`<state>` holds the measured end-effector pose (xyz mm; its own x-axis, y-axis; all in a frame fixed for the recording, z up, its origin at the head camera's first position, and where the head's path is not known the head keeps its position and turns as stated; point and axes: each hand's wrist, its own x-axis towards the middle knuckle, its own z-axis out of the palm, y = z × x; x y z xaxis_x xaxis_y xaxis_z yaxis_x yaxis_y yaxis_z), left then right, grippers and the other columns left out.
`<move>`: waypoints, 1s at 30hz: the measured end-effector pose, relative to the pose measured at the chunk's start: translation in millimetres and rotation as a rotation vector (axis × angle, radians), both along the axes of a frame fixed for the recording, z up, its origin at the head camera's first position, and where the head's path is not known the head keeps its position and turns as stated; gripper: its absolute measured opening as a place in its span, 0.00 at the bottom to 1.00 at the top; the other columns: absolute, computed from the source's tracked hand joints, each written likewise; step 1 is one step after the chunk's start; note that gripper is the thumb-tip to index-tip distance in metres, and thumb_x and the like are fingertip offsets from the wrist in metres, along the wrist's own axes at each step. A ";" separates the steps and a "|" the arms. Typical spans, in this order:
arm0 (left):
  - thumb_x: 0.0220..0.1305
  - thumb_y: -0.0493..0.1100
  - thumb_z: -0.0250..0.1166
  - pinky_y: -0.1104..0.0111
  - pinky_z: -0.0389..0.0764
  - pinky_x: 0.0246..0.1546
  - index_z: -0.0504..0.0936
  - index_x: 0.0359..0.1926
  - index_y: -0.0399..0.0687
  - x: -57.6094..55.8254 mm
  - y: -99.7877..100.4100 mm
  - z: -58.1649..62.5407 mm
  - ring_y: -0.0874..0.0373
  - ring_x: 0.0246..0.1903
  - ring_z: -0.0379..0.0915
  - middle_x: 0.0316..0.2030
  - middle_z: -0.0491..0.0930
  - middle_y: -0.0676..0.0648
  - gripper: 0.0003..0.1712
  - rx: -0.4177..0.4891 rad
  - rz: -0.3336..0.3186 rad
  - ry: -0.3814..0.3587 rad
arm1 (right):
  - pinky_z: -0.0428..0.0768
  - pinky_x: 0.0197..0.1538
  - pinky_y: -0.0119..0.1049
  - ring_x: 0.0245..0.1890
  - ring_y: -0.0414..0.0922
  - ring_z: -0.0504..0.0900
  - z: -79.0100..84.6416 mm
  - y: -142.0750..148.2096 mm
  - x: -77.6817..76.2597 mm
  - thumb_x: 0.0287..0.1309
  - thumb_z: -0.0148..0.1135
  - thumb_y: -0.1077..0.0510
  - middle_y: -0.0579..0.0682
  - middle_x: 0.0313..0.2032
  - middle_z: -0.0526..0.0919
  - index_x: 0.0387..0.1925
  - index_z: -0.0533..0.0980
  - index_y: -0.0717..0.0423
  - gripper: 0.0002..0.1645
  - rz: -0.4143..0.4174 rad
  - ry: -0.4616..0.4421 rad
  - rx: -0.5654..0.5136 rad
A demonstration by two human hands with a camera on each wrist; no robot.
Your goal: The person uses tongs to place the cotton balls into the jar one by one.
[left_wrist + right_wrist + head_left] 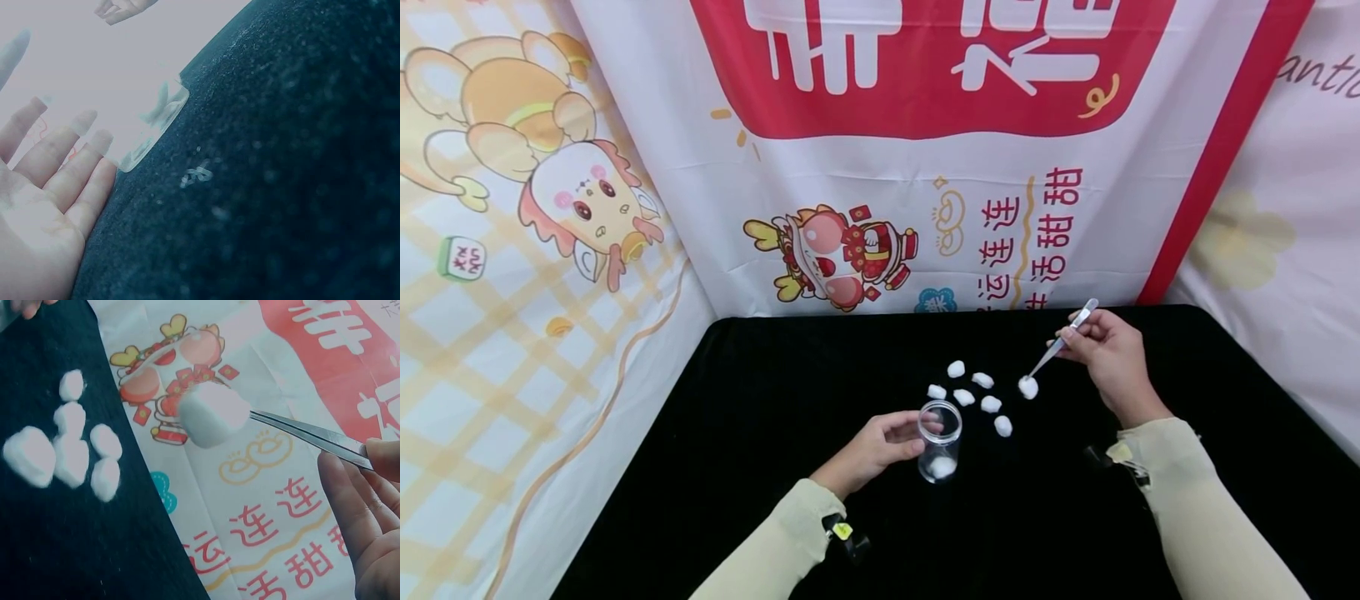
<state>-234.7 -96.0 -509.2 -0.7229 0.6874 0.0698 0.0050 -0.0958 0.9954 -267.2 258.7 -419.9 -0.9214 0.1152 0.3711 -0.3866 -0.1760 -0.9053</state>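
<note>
My right hand (1108, 354) pinches metal tweezers (1063, 337), pointing down to the left. A white cotton ball (214, 415) is caught at their tips, above the black tabletop. My left hand (880, 450) holds a clear jar (940, 446) from its left side, fingers behind the glass and thumb at the near side. The jar stands upright with an uncovered mouth, and one cotton ball (943, 467) lies at its bottom. In the left wrist view the fingertips (100, 140) lie against the jar (159, 119), which is washed out by glare.
Several loose cotton balls (964, 397) lie on the black tabletop (790, 375) between the jar and the tweezers, just behind the jar. A printed cloth backdrop (850, 167) rises at the table's far edge, with more printed cloth to the left and right.
</note>
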 end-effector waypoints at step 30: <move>0.68 0.42 0.63 0.59 0.71 0.59 0.72 0.64 0.39 0.9 1.7 0.6 0.51 0.61 0.69 0.59 0.75 0.39 0.26 -0.006 0.021 -0.002 | 0.84 0.37 0.40 0.33 0.49 0.87 6.3 -38.9 15.3 0.59 0.63 0.71 0.56 0.31 0.84 0.41 0.73 0.65 0.09 0.073 0.058 -0.147</move>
